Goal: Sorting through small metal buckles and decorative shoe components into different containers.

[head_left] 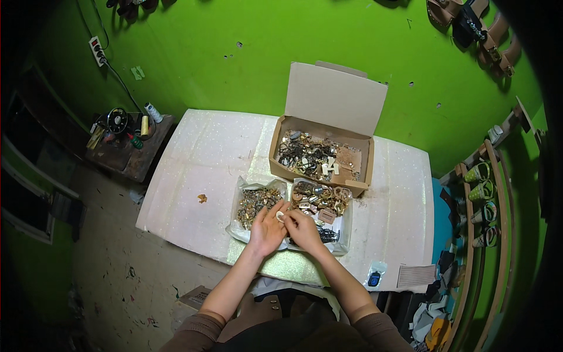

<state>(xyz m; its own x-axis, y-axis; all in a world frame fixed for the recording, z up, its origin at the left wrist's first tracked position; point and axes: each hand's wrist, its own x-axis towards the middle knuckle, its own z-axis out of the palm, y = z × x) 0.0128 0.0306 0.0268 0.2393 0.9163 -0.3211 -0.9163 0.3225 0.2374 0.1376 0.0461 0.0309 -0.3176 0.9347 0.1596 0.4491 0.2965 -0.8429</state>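
Note:
My left hand (268, 232) is turned palm up over the inner edge of the left tray, its fingers stretched out. At its fingers is a small pale oval piece (280, 216), perhaps a buckle or ornament. My right hand (305, 230) pinches this piece from the right, above the right tray. The left tray (233, 226), lined with white plastic, holds many small gold and silver metal bits (251, 206). In the right tray (347, 232) lie larger gold and brown buckle-like fittings (328, 200) and a heap of dark pieces (329, 235).
Behind the trays stands an open cardboard box (321, 97) of mixed dark and metallic fittings. A glittery white sheet covers the table (199, 158). A small brown scrap (202, 199) lies left; a plastic packet (375, 274) and striped card (417, 275) lie front right. Sandals hang on a rack (484, 189).

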